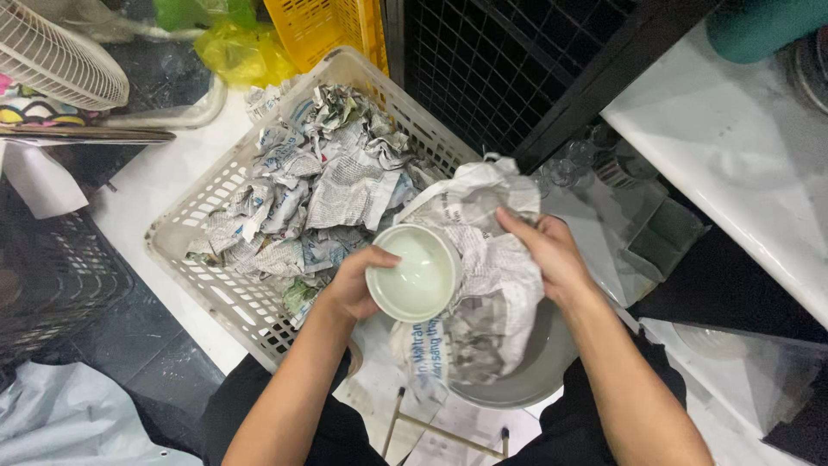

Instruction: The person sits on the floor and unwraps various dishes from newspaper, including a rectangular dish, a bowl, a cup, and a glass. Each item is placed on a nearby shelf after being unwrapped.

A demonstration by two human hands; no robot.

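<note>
**Two hands, a small bowl and a sheet of newspaper**

The left hand (352, 289) holds a small pale green bowl (414, 273). The thumb lies over the near rim and the fingers curl under it, so this grip is closed tight on the bowl. The bowl is tipped a little, and we look right into its shiny inside. It is held up in the air, in front of the person, just past the near corner of the basket.

The right hand (552, 255) presses on a crumpled sheet of newspaper (483, 259). The fingers are bent and pinch the paper, so this grip is closed on the sheet. The paper wraps around the far side and the underside of the bowl and hangs down below it.

Under the hanging paper sits a big grey basin (539, 367), low down by the person's lap. More flat newspaper lies beside it.

To the left is a white plastic basket (233, 302) with holes in its walls. It is full of crumpled newspaper balls (319, 185). Behind it stand a yellow crate (332, 26) and a yellow-green plastic bag (237, 52). A white fan guard (52, 60) is at the top left. A white marble table (742, 147) runs along the right side, well apart from the hands. Some clear glasses (573, 164) stand in the dark gap below it.
</note>
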